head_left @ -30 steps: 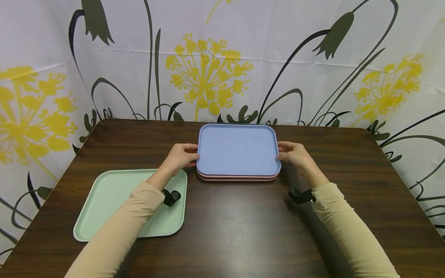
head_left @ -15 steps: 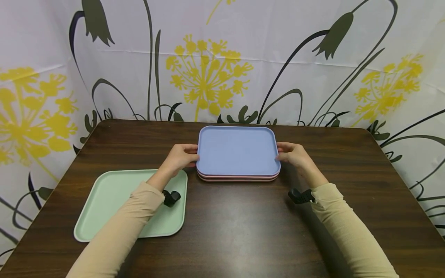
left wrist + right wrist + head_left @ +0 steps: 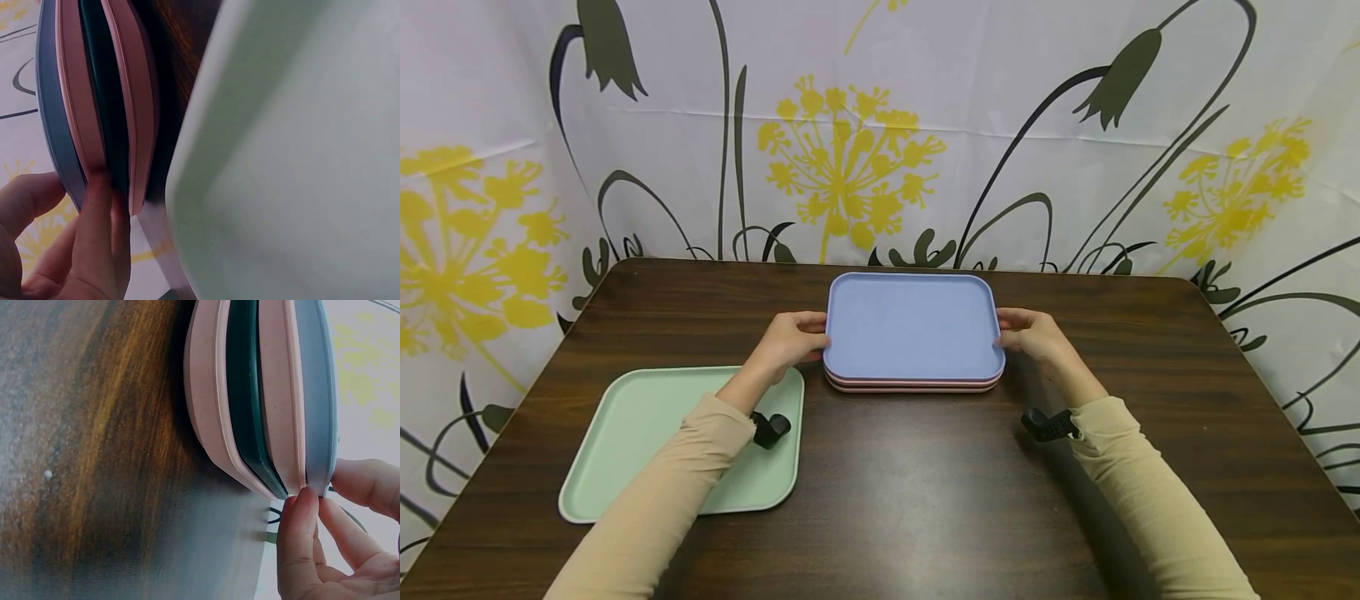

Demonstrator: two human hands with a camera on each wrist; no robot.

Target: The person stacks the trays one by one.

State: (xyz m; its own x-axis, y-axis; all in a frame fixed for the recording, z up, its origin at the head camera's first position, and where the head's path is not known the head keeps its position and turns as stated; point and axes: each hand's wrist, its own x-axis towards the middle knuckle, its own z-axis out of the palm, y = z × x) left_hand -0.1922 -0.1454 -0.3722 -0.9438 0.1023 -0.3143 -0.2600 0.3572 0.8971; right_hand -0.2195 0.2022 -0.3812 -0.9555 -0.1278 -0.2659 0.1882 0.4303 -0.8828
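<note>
Fingers [image 3: 94,237] pinch narrowly: a pale green tray [image 3: 632,425] lies leftmost, the left hand [image 3: 786,340] grips one end of the blue tray [image 3: 914,327], atop a stack [image 3: 275,406] near the table's [image 3: 917,483] far edge, and the right hand [image 3: 1037,335] the other.

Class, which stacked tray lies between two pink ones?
The dark green tray, third from the top: the blue tray is topmost, the pink trays second and bottom.

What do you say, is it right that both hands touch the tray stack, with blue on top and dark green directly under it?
Not quite: directly under the blue tray is a pink tray, with the dark green tray below that, as the right wrist view shows. The rest stands.
</note>
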